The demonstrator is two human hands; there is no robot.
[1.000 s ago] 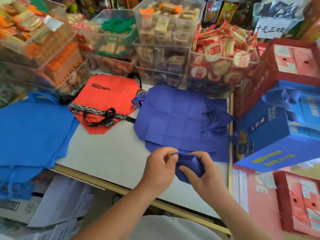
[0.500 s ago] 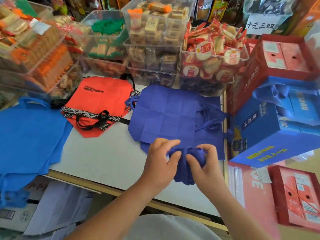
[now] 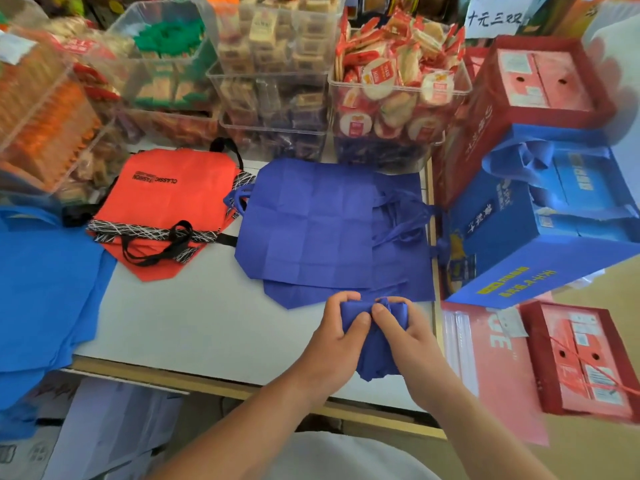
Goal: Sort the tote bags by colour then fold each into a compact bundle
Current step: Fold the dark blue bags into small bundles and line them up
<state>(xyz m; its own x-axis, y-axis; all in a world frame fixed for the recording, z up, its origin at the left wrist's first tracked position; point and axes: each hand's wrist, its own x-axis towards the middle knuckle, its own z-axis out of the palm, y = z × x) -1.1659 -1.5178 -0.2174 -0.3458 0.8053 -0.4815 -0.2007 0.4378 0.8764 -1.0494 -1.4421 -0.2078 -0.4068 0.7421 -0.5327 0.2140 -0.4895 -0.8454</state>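
Both hands work a royal-blue tote bundle (image 3: pixel 375 355) just above the counter (image 3: pixel 194 327), close to its front edge and toward the front right corner. The left hand (image 3: pixel 341 336) grips the bundle's left side with curled fingers, thumb pressed on the top. The right hand (image 3: pixel 408 336) pinches the bunched fabric from the other side, and the two thumbs almost meet. The bundle's loose lower end hangs between the wrists.

Behind the hands, a stack of flat royal-blue tote bags (image 3: pixel 311 230) lies along the counter's right edge, creased into squares, with its handles toward that edge. To its left, near the back edge, sits a red-orange tote (image 3: pixel 166 192) with black straps and the print "CLASSIC FASHION" (upside down from this view). A lighter blue tote (image 3: pixel 45 282) drapes over the left edge.

Clear bins of packaged snacks (image 3: pixel 398 98) line the back edge. A handwritten sign (image 3: pixel 493 19) reads "十元三双".
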